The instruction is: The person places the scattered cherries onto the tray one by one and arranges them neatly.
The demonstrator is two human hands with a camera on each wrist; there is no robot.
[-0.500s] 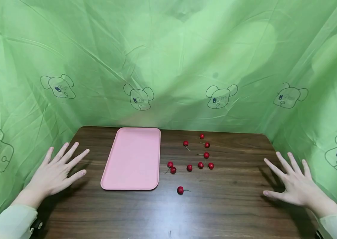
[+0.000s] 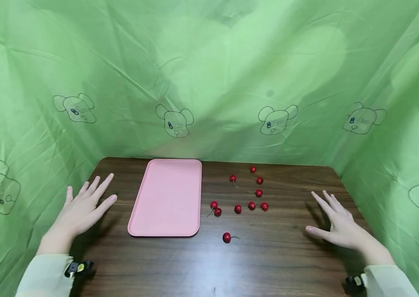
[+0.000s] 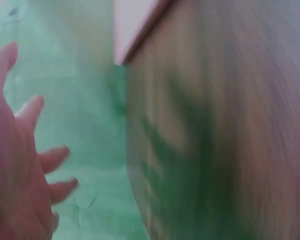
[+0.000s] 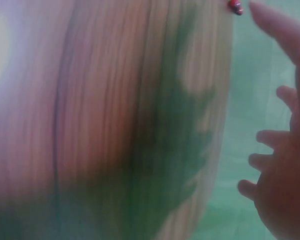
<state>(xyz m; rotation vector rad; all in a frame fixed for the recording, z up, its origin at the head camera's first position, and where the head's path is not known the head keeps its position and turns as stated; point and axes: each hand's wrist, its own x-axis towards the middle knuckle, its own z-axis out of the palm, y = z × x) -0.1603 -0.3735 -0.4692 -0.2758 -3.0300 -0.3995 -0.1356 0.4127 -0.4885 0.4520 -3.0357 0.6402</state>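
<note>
In the head view my left hand [image 2: 81, 212] hovers over the table's left side with fingers spread, holding nothing. The hand nearest the scattered fruit is my right hand [image 2: 341, 227], its fingers extended above the right part of the table, apart from everything. A pink rectangular tray [image 2: 165, 198] lies flat, bare, to the right of my left hand. Several red cherries, some with visible stems, are scattered right of the tray. One cherry [image 2: 226, 237] lies closest to me, and another cherry [image 2: 264, 206] is at the group's right. Both wrist views show outstretched fingers and shadows on wood.
The dark wooden table [image 2: 276, 264] has rounded far corners. Green cloth [image 2: 224, 82] with mouse-head outlines hangs behind it and along both sides. A black wrist device [image 2: 78, 268] sits at my left cuff, and another device [image 2: 355, 284] at my right.
Both hands have moved inward, the left one to the right and the right one to the left. The tray and cherries keep their places on the table.
</note>
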